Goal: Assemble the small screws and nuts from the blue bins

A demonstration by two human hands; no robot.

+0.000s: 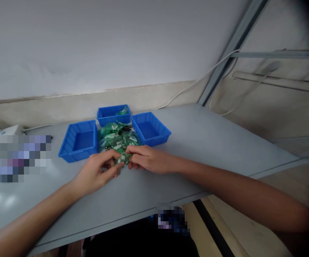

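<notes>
A small green plastic bag [123, 159] with pale parts inside is held between my two hands, just above the front of a pile. My left hand [99, 169] pinches its left side between thumb and fingers. On its right side, the fingers of my right hand [145, 159] are closed on the bag. Right behind them lies a heap of similar green bags [117, 137], with white and dark pieces showing through the film. What exactly the parts are is too small to tell.
Around the heap stand a left blue bin [78, 155], a right blue bin [157, 139] and a back blue bin [114, 120] with a green bag in it. A white cable [186, 88] runs behind the grey table [210, 135]. A metal post [221, 73] rises at the back right.
</notes>
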